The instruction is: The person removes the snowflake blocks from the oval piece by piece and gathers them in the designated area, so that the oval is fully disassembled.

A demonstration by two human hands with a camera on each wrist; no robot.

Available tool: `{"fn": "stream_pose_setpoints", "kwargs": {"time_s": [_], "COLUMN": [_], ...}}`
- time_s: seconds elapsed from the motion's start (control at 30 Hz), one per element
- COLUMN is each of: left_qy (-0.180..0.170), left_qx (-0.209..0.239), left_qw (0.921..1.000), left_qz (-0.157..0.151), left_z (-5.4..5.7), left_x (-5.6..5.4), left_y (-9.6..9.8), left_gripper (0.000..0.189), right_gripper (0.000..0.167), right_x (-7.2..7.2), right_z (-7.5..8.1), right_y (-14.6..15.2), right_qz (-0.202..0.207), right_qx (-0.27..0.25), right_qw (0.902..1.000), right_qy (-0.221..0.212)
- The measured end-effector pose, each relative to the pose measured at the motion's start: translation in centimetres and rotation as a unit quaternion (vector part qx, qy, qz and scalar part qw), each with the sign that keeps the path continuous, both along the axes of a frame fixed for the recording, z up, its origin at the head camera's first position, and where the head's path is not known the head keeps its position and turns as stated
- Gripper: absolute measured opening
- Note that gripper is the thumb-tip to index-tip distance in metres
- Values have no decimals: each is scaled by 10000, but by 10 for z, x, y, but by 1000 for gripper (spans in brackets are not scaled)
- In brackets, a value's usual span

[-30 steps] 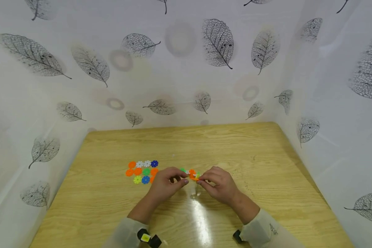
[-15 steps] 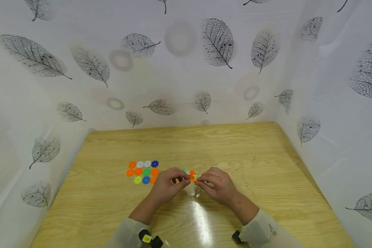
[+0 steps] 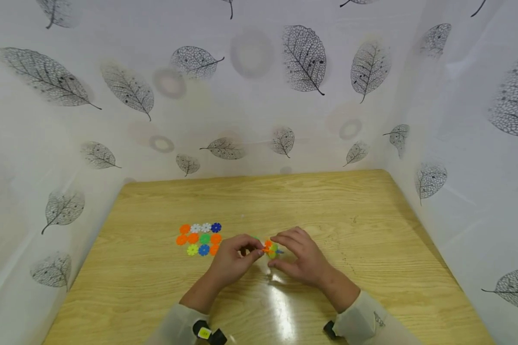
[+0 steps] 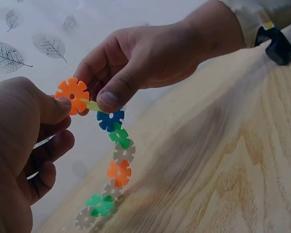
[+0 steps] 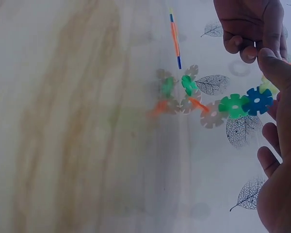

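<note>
Finger and thumb of my left hand pinch an orange notched plastic disc, one of the flower-shaped interlocking kind. A yellow disc is slotted to it. From there a chain of joined discs trails off, with a blue disc, a green disc, another orange disc and several pale ones. The thumb and fingers of my right hand are curled round the yellow disc's rim, thumb near and fingers far. Its exact contact is partly hidden in the wrist views.
Left of my hands, loose discs lie flat in rows on the wooden table, among them a dark blue disc and a yellow-green disc. Leaf-printed white sheeting encloses the back and sides.
My left fingers have moved right and taken hold of the orange disc. My right finger and thumb have spread wider, and the yellow disc has turned its face to the head view.
</note>
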State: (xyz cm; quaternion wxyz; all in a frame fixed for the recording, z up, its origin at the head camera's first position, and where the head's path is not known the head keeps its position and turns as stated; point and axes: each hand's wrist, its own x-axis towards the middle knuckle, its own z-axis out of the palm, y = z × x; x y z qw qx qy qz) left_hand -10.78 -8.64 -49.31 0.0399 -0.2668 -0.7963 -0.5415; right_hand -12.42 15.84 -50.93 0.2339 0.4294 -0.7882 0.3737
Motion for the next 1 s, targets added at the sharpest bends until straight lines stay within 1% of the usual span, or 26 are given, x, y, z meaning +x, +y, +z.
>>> {"fn": "stream_pose_setpoints", "kwargs": {"time_s": [0.1, 0.17, 0.33, 0.43, 0.53, 0.63, 0.7, 0.77, 0.87, 0.93, 1.0], "left_qy": [-30, -55, -48, 64, 220, 409, 492, 533, 512, 418, 269], "left_qx": [71, 113, 190, 228, 282, 345, 365, 393, 376, 407, 489], "left_qw": [10000, 9999, 9998, 9997, 9993, 9983, 9977, 9971, 9968, 9958, 9939], "left_qz": [-2, -13, -40, 9, 99, 217, 301, 377, 492, 704, 948], "left_z": [0, 0, -2, -3, -4, -4, -4, -3, -3, 4, 9], "left_x": [0, 0, 1, 2, 2, 3, 4, 4, 4, 6, 4], "left_y": [0, 0, 0, 1, 1, 2, 2, 2, 2, 1, -6], "left_gripper": [6, 6, 7, 5, 3, 7, 13, 13, 6, 6, 9], "right_gripper": [56, 55, 47, 44, 42, 41, 41, 42, 42, 41, 40], "right_x": [0, 0, -1, -1, -1, -1, -1, -1, 0, -1, 0], "right_z": [-1, -2, -2, -1, 0, 1, 1, 1, 3, 3, 2], "right_y": [0, -1, -3, -6, -7, -8, -9, -9, -10, -9, -5], "right_qz": [-11, 1, 114, 164, 163, 103, 59, 24, -25, -84, -194], "right_qx": [95, 104, -88, -213, -259, -243, -222, -202, -158, -150, -172], "right_qw": [9999, 9999, 9986, 9967, 9956, 9955, 9957, 9959, 9968, 9976, 9981], "right_qy": [-41, 9, 501, 768, 886, 916, 898, 884, 784, 667, 566]}}
